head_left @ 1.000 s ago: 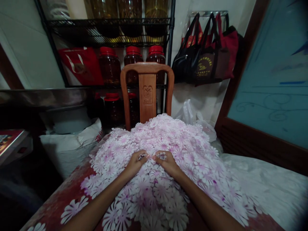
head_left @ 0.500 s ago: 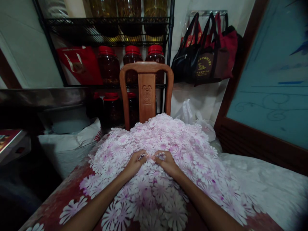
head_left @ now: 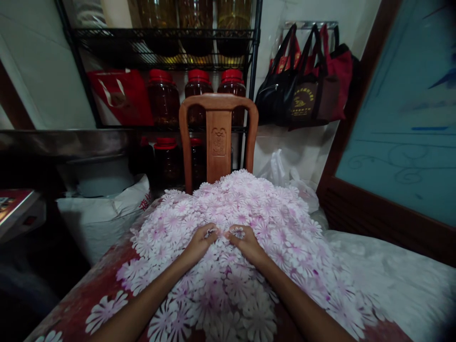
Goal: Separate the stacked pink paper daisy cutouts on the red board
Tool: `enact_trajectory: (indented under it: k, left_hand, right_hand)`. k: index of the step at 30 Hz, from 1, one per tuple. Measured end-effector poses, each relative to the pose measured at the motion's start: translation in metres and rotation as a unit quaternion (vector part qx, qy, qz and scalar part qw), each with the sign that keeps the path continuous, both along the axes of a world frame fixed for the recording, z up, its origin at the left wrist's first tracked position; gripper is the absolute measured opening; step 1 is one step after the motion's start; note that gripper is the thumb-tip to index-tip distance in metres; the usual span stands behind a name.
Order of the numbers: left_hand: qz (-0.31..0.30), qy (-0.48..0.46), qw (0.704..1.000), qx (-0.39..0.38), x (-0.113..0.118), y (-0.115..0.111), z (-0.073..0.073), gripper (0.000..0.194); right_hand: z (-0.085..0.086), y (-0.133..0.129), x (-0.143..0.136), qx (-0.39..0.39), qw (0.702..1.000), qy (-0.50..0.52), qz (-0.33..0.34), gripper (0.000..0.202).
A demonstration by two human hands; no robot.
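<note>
A large heap of white fabric flowers (head_left: 249, 204) with pink-purple middles covers the red tabletop (head_left: 117, 266). Over the heap's centre, my left hand (head_left: 204, 240) is closed, thumb and forefinger pinched together on a flower. My right hand (head_left: 244, 240) faces it, closed in the same kind of pinch, fingertips a small gap from the left ones. White petals show within the loops of both hands. The held flower blends into the heap below, so its outline is hard to make out. One loose flower (head_left: 106, 311) lies left of my left forearm.
A carved wooden chair (head_left: 218, 137) stands behind the heap. Beyond it, a black wire rack (head_left: 164, 35) carries red-lidded jars (head_left: 198, 85). Bags (head_left: 302, 95) hang on the wall. A white sack (head_left: 103, 213) is at left, and white sheeting (head_left: 392, 266) at right.
The view has shifted slightly, so the rack and bags sit a little lower and further right. Both hands keep nearly the same pinch and place over the heap.
</note>
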State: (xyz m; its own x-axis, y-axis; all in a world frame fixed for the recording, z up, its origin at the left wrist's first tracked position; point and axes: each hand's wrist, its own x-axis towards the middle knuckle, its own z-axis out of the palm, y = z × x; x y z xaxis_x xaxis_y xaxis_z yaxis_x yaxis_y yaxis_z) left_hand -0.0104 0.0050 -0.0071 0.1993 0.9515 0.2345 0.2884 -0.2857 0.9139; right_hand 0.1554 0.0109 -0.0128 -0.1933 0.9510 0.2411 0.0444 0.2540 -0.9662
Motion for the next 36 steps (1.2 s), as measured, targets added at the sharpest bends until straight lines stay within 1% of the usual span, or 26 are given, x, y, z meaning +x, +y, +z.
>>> enact_trajectory:
  k: [4,8,12,16,21,29,36]
  left_hand:
    - [0.02,-0.007,1.0,-0.001,0.0009,0.001,-0.0008,0.042]
    - [0.017,-0.011,1.0,-0.004,0.002,-0.0008,0.002,0.045]
    - [0.014,-0.016,1.0,-0.006,0.0039,-0.0046,0.0059,0.043]
    - [0.014,-0.012,1.0,-0.006,0.0049,-0.0066,0.0075,0.04]
    - [0.013,0.0,1.0,-0.001,0.0035,-0.0056,0.0068,0.04]
    - [0.006,0.018,1.0,0.007,-0.0001,-0.0019,0.0033,0.037]
    - [-0.001,0.013,1.0,0.003,0.0007,-0.0017,0.0027,0.038]
  right_hand:
    - [0.003,-0.0012,-0.0007,-0.006,1.0,0.007,0.011,0.037]
    - [0.0014,-0.0003,-0.0003,-0.009,1.0,0.01,0.01,0.036]
    - [-0.0009,0.0009,0.0008,-0.011,1.0,0.014,0.012,0.036]
    - [0.0017,-0.0007,0.0013,-0.005,1.0,0.015,0.017,0.037]
    - [0.0042,-0.0027,0.0009,-0.007,1.0,0.016,0.016,0.038]
    - [-0.0022,0.0016,0.0014,-0.004,1.0,0.026,0.016,0.037]
    - [-0.001,0.0012,0.001,-0.003,1.0,0.019,0.016,0.033]
